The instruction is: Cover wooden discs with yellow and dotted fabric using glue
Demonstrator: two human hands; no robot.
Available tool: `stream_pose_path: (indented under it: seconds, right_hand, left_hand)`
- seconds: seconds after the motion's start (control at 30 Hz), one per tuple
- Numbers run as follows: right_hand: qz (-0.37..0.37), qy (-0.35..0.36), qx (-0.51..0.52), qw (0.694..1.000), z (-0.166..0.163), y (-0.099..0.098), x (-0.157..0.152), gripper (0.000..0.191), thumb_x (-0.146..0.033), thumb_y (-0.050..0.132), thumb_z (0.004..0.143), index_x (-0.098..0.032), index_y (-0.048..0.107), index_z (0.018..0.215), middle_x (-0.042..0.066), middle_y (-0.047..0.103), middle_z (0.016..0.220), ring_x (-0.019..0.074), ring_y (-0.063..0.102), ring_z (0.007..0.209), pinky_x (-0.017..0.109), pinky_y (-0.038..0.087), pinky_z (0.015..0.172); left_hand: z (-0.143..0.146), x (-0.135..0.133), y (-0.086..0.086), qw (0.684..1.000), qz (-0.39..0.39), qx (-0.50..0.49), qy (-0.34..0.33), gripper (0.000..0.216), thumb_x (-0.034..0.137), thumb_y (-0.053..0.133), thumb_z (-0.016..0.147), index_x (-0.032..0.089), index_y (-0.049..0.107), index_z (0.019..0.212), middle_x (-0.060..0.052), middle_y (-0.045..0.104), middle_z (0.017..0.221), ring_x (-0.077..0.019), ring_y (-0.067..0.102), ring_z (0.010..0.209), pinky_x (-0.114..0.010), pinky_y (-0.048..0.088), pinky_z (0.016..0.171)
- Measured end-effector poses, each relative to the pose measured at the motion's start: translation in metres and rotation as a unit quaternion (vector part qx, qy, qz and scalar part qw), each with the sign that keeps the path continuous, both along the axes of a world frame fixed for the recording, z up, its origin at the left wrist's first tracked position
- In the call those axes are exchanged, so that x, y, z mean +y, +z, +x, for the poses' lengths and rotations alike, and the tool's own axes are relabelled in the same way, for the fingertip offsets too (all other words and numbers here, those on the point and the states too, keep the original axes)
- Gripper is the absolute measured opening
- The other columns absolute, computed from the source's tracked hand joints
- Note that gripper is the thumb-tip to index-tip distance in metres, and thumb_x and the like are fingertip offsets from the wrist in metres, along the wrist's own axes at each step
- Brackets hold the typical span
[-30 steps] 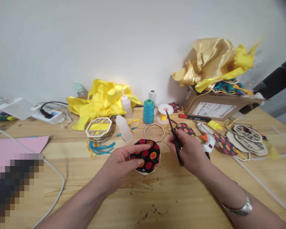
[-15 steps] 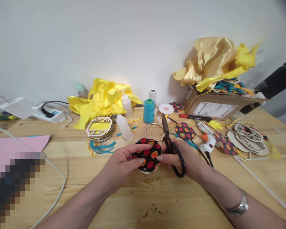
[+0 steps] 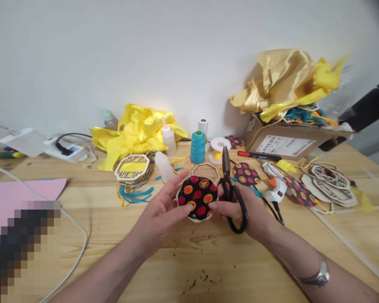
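Over the near part of the wooden table point(image 3: 164, 271), both hands hold the dark flowered disc point(image 3: 197, 195), patterned face showing, a pale rim peeking out below. The left hand point(image 3: 159, 214) grips it with the thumb on the cloth, some fingers hidden behind. Opposite, the right hand point(image 3: 255, 214) rests its thumb at the disc's edge — and is closed around the black-handled scissors point(image 3: 227, 179), whose blades point away from the person. Beyond the disc lies an octagonal frame point(image 3: 205, 164); the blue thread cone point(image 3: 197, 148) stands behind it, beside a spool of yellow cord point(image 3: 220, 144).
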State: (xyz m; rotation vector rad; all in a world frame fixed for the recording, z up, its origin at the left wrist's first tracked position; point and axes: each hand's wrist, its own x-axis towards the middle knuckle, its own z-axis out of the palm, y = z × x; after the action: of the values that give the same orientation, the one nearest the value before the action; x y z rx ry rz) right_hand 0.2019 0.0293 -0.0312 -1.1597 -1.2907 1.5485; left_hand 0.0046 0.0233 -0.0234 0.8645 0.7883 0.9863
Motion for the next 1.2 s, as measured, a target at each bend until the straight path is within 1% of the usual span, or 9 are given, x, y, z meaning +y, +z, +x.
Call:
stream_pose_path:
  seconds: [0.07,0.13,0.27,0.33,0.43,0.67,0.9,1.07,1.2]
  right_hand:
    - [-0.005,-0.026,0.017,1.000,0.001,-0.001,0.001,0.027,-0.028,0.077,0.067,-0.020,0.051,0.070,-0.007,0.051,0.055,0.0081,0.045,0.049,0.021,0.031,0.046]
    - [-0.009,-0.030,0.045,0.999,0.001,-0.003,0.001,0.028,-0.030,0.076,0.068,-0.020,0.051,0.072,-0.007,0.051,0.055,0.0077,0.044,0.048,0.021,0.030,0.045]
    - [0.000,-0.035,0.066,0.997,0.001,-0.008,0.002,0.029,-0.032,0.076,0.070,-0.019,0.050,0.072,-0.007,0.052,0.056,0.0071,0.044,0.048,0.020,0.030,0.045]
    - [0.000,-0.037,0.059,0.998,0.000,-0.009,0.002,0.029,-0.033,0.076,0.070,-0.019,0.051,0.072,-0.006,0.052,0.057,0.0075,0.045,0.049,0.021,0.031,0.046]
    - [0.000,-0.043,0.029,0.999,-0.002,-0.007,0.001,0.029,-0.035,0.075,0.069,-0.019,0.052,0.073,-0.006,0.052,0.057,0.0083,0.046,0.049,0.021,0.032,0.046]
    - [0.021,-0.040,-0.062,0.997,-0.003,0.000,0.000,0.031,-0.037,0.075,0.067,-0.019,0.051,0.072,-0.006,0.052,0.054,0.0095,0.046,0.047,0.022,0.033,0.044]
    - [0.005,-0.060,-0.046,0.997,0.005,-0.004,0.008,0.039,-0.053,0.068,0.072,-0.020,0.049,0.074,-0.005,0.051,0.053,0.0092,0.045,0.044,0.021,0.032,0.040]
    - [0.037,-0.055,-0.079,0.995,0.008,-0.003,0.008,0.034,-0.045,0.072,0.070,-0.020,0.050,0.076,-0.006,0.051,0.054,0.0101,0.047,0.047,0.023,0.033,0.043]
    - [0.052,-0.055,-0.101,0.992,0.007,-0.001,0.008,0.030,-0.040,0.072,0.070,-0.020,0.050,0.075,-0.005,0.052,0.055,0.0103,0.047,0.048,0.023,0.034,0.044]
  left_hand:
    - [0.002,0.000,0.002,0.999,-0.002,-0.006,0.032,0.069,0.014,0.071,0.075,0.034,0.043,0.135,-0.005,0.054,0.134,-0.0255,0.054,0.119,-0.037,0.048,0.093]
    - [0.003,0.001,0.002,0.999,-0.015,-0.002,0.048,0.065,0.017,0.070,0.076,0.029,0.043,0.134,-0.009,0.052,0.135,-0.0268,0.055,0.116,-0.037,0.051,0.089]
    - [0.003,0.001,-0.001,0.999,-0.038,-0.002,-0.015,0.041,0.027,0.065,0.082,0.017,0.056,0.121,-0.015,0.062,0.121,-0.0245,0.064,0.097,-0.034,0.054,0.075]
    - [0.002,0.000,-0.002,0.998,-0.050,-0.008,-0.042,0.035,0.030,0.064,0.083,0.015,0.061,0.114,-0.014,0.066,0.113,-0.0236,0.064,0.095,-0.035,0.054,0.076]
    - [0.003,-0.001,-0.003,0.997,-0.063,-0.002,-0.049,0.029,0.028,0.067,0.081,0.014,0.065,0.107,-0.012,0.070,0.106,-0.0219,0.065,0.092,-0.034,0.055,0.076]
    - [0.003,-0.002,-0.004,0.997,-0.069,0.018,-0.009,0.023,0.024,0.071,0.076,0.014,0.068,0.097,-0.011,0.073,0.098,-0.0211,0.068,0.084,-0.032,0.057,0.070]
    - [0.002,-0.002,-0.002,0.996,-0.079,0.030,-0.035,0.021,0.022,0.069,0.078,0.015,0.069,0.098,-0.010,0.074,0.096,-0.0198,0.069,0.085,-0.029,0.057,0.070]
    - [0.003,-0.002,-0.003,0.993,-0.085,0.037,-0.069,0.022,0.022,0.070,0.077,0.014,0.070,0.098,-0.010,0.074,0.095,-0.0192,0.068,0.084,-0.030,0.056,0.072]
    - [0.004,-0.001,-0.002,0.991,-0.120,0.021,-0.052,0.026,0.034,0.067,0.079,0.012,0.070,0.092,-0.012,0.075,0.086,-0.0214,0.070,0.076,-0.033,0.057,0.066]
